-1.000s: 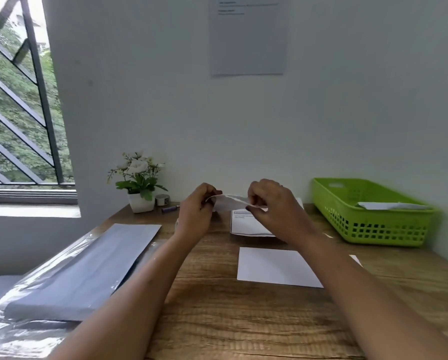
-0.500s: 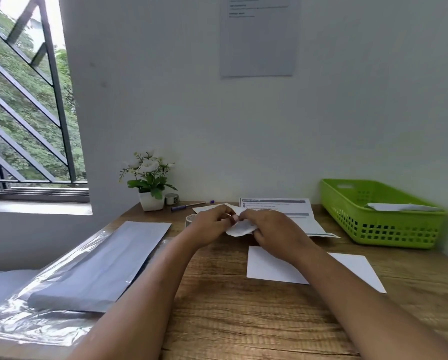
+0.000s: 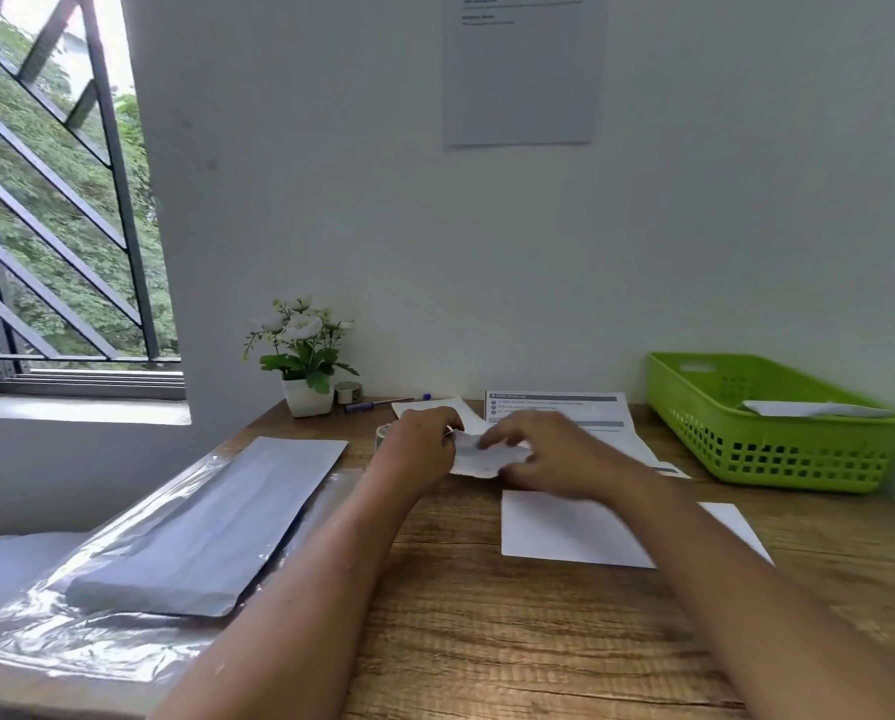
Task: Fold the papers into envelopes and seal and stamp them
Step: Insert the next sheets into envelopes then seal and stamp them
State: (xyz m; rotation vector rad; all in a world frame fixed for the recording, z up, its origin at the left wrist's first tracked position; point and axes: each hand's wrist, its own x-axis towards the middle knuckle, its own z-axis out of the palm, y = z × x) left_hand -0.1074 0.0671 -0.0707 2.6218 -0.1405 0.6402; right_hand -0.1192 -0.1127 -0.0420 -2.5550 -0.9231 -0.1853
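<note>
My left hand pinches the left edge of a small white paper just above the wooden desk. My right hand is blurred. Its fingers lie over the paper's right part and the thumb sits under its lower edge. A blank white sheet lies flat on the desk below my right hand. A printed instruction sheet lies behind the hands, and another white paper shows behind my left hand.
A green basket holding a white envelope stands at the right. A paper stack in a clear wrapper lies at the left. A potted flower, a tape roll and a pen stand by the wall.
Both hands have come down from mid-air to just above the desk with the small paper. My right hand's fingers have spread over it.
</note>
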